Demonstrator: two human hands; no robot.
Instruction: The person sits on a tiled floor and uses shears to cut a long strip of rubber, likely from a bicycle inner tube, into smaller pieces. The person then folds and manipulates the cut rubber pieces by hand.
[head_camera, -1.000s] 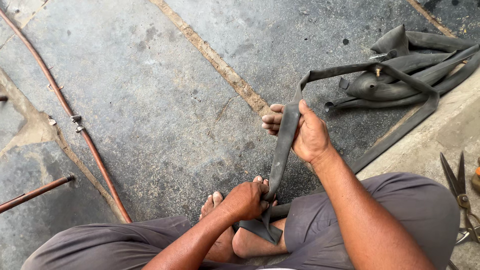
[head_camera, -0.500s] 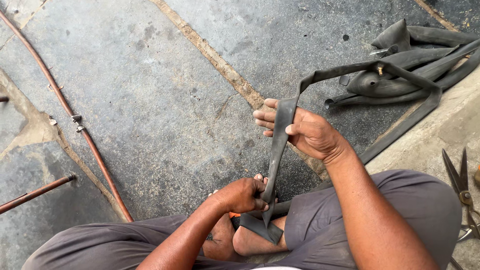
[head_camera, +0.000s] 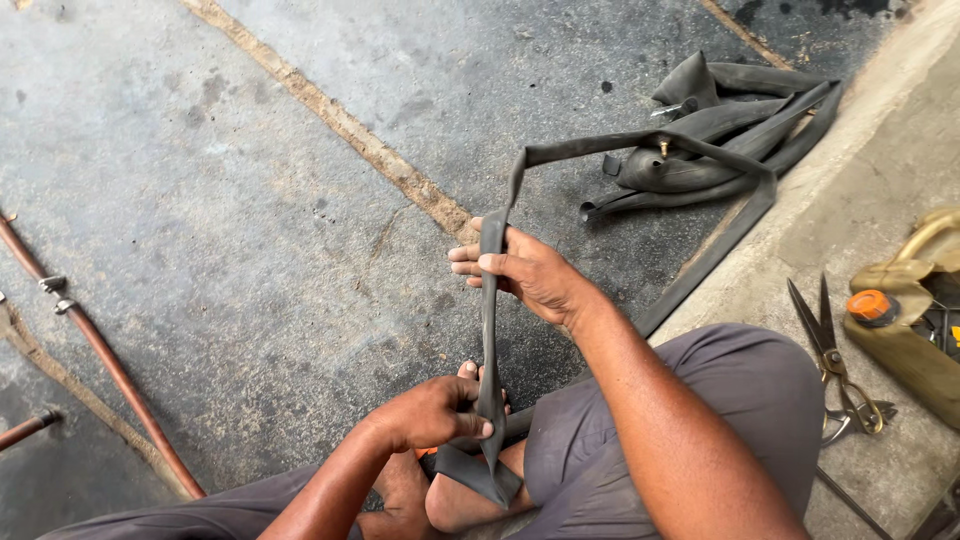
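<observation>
While the person sat on the floor, the right hand (head_camera: 530, 275) gripped the rubber strip (head_camera: 489, 330) up high, the left hand (head_camera: 435, 412) pinched it lower by the feet (head_camera: 455, 500). Strip ran taut between hands. Scissors (head_camera: 830, 350) lay right of the right hand.

Rubber strip (head_camera: 489, 330): dark grey, flat, narrow, cut from an inner tube. Stretched taut and nearly upright in the near centre, its lower end folded over a bare foot. From its upper end it bends right and runs far right, draped slack over the tube pile, then back down along the floor.

Inner tube (head_camera: 700, 150): black, deflated, crumpled in loose folds on the concrete floor, far right; brass valve stem standing up.
</observation>
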